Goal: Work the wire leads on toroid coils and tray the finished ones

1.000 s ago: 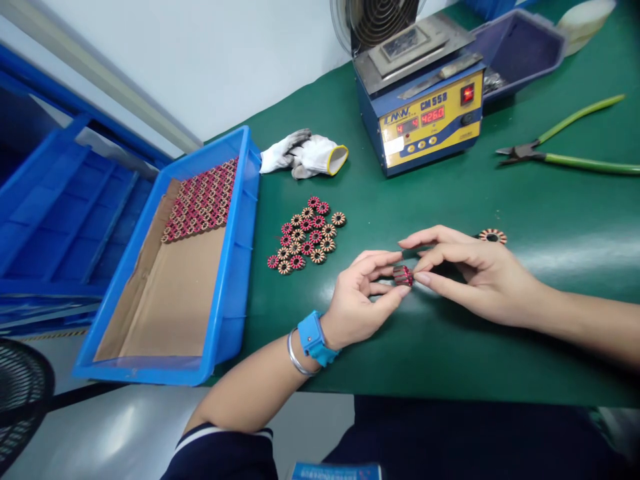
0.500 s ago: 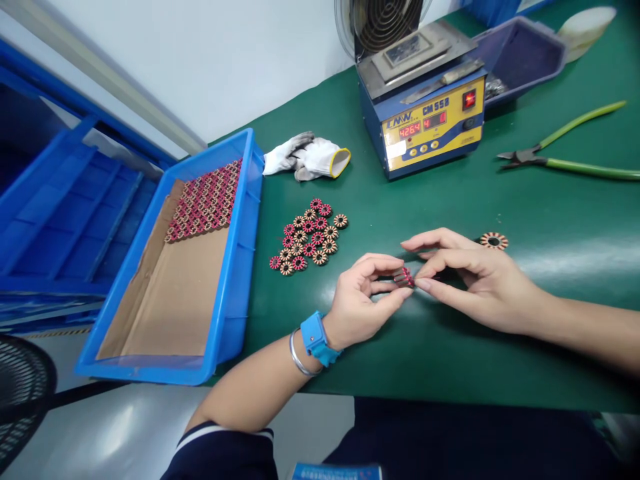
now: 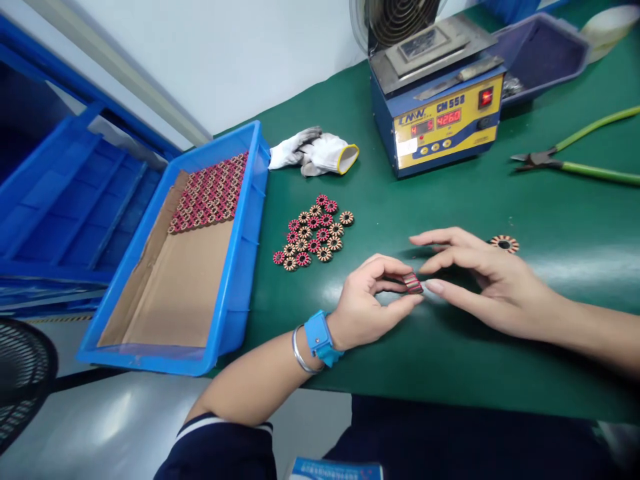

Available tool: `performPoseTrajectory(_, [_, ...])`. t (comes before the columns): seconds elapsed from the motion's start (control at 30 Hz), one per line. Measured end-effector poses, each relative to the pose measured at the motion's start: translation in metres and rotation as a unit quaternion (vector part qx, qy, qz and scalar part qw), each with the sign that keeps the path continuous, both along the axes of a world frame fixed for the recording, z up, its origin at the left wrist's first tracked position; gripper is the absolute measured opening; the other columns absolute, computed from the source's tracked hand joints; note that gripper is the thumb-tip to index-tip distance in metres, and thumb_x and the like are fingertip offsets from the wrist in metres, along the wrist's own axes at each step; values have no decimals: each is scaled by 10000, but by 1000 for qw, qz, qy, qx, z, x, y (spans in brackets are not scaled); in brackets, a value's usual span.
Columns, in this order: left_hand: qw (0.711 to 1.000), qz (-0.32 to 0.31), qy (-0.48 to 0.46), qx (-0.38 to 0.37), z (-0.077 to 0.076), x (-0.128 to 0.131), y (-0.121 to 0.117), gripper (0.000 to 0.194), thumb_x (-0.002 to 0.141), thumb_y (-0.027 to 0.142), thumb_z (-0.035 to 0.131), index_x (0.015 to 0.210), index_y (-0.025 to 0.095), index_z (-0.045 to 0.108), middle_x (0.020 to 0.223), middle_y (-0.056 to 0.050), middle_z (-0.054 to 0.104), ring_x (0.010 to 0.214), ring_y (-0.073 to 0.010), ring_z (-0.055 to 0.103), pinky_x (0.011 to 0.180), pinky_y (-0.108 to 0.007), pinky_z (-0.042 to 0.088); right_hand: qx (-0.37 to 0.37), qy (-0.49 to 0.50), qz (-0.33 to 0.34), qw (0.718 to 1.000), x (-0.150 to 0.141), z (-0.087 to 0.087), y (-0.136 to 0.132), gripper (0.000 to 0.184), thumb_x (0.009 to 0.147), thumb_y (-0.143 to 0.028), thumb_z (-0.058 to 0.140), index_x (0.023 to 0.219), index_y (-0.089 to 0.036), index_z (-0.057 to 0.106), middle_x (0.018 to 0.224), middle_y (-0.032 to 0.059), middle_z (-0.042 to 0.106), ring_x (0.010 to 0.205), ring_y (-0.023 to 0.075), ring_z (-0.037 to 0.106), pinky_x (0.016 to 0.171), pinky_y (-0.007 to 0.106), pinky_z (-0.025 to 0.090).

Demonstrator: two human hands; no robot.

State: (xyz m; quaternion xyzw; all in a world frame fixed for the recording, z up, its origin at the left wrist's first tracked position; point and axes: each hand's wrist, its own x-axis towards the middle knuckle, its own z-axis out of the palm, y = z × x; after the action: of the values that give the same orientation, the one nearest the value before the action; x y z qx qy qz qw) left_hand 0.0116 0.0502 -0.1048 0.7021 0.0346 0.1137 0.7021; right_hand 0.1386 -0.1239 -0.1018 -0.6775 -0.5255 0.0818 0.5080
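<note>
My left hand, with a blue strap and a silver bangle at its wrist, pinches a small red wire-wound ring coil between thumb and fingers. The coil is held on edge, so its striped side shows. My right hand is just to its right, thumb and fingers apart, with nothing visible between them. Close behind the right hand lies a copper-coloured ring coil, partly covered by the fingers. Several red and copper-coloured ring coils lie in a cluster on the green table, left of my hands.
A blue bin on the left holds cardboard and packed rows of coils. White gloves lie behind the cluster. At the back stand a CM 558 heated unit and a purple tray. Green-handled cutters lie at right.
My right thumb and fingertips have come away from the red coil and spread. In my left hand the coil has turned, showing more of its side. The view has shifted slightly.
</note>
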Motion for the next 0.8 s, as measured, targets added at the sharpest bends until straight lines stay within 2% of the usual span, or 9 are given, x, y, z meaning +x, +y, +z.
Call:
performPoseTrajectory(0.1, [1000, -3, 0, -8, -1, 0, 0, 327, 769, 233, 853, 1018, 145, 660, 1019, -41, 616, 866, -121, 695, 840, -255, 645, -15, -1, 19, 1000, 1, -2, 2, 95, 976, -284, 632, 932, -254, 711, 1217, 87, 694, 1096, 254, 709, 890, 395, 586])
performPoseTrajectory(0.2, [1000, -2, 4, -6, -1, 0, -1, 339, 755, 257, 868, 1001, 139, 666, 1012, -42, 620, 848, -118, 695, 820, -247, 648, -20, 9, 20, 1000, 0, -2, 3, 110, 987, -301, 621, 924, -250, 696, 1204, 78, 689, 1086, 235, 706, 884, 374, 578])
performPoseTrajectory(0.67, [997, -1, 52, -52, 1, 0, 0, 418, 699, 311, 922, 981, 140, 665, 979, -55, 671, 884, -159, 720, 816, -288, 655, -16, -13, 13, 1000, 4, -1, 1, 82, 969, -262, 626, 906, -249, 677, 1150, 78, 704, 1060, 259, 713, 867, 398, 584])
performPoseTrajectory(0.73, [995, -4, 70, -70, 2, 0, 1, 424, 698, 302, 923, 987, 136, 662, 972, -69, 701, 887, -167, 727, 820, -291, 650, 2, -55, 0, 998, 5, 1, -2, 61, 954, -216, 630, 983, -247, 672, 1154, 87, 714, 1050, 258, 722, 877, 397, 589])
performPoseTrajectory(0.8, [992, -6, 87, -92, 4, 0, 3, 415, 711, 285, 915, 1002, 132, 661, 972, -83, 725, 873, -161, 732, 823, -284, 641, 18, -135, 1, 991, 6, 3, -4, 209, 936, -187, 646, 1140, -228, 652, 1188, 116, 724, 1055, 267, 728, 883, 397, 593])
